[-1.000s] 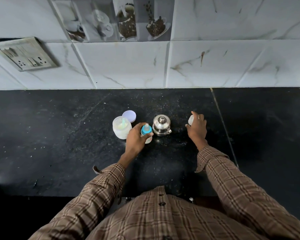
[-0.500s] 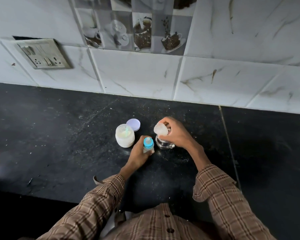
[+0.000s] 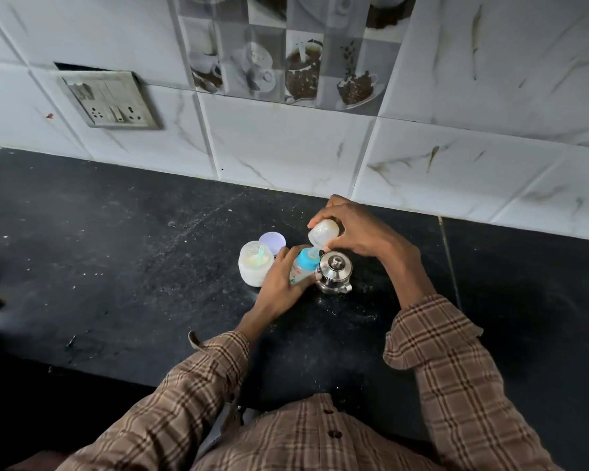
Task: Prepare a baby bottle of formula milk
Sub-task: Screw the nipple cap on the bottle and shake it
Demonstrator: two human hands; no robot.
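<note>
A small baby bottle (image 3: 302, 266) with a blue collar and teat stands on the black counter (image 3: 133, 266), gripped around its body by my left hand (image 3: 279, 283). My right hand (image 3: 361, 232) holds the bottle's clear dome cap (image 3: 323, 231) tilted just above the teat. Left of the bottle stands an open white formula jar (image 3: 254, 266) with a pale green scoop inside. Its pale purple lid (image 3: 272, 240) lies flat behind it. A small lidded steel pot (image 3: 335, 271) stands right beside the bottle.
A tiled wall (image 3: 286, 147) closes the back of the counter, with a switch and socket plate (image 3: 109, 100) at upper left. A seam (image 3: 451, 263) runs through the counter to the right. White specks are scattered around the items.
My right hand picked the clear cap up from the right of the steel pot and carried it left, over the bottle's teat. My left hand kept its grip on the bottle.
</note>
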